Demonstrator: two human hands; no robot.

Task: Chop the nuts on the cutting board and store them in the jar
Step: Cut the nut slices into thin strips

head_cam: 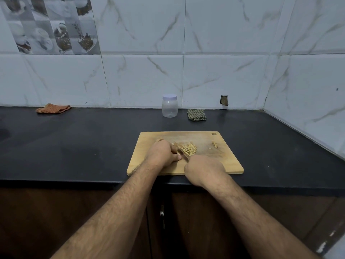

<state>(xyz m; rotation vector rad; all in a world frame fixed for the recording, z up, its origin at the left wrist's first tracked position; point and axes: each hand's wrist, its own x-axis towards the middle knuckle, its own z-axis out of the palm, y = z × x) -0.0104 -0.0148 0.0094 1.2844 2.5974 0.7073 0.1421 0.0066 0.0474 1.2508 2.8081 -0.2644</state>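
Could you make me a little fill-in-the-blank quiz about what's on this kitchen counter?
1. The jar stands by the wall with its lid ___.
2. The pile of chopped nuts lies on the wooden ___.
3. The right hand holds a ___.
4. The checked green cloth lies to the ___ of the jar.

Missing words: on; cutting board; knife; right

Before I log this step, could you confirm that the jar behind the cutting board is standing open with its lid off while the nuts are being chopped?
Not quite: the head view shows the jar behind the cutting board with its lid on, closed. The rest holds.
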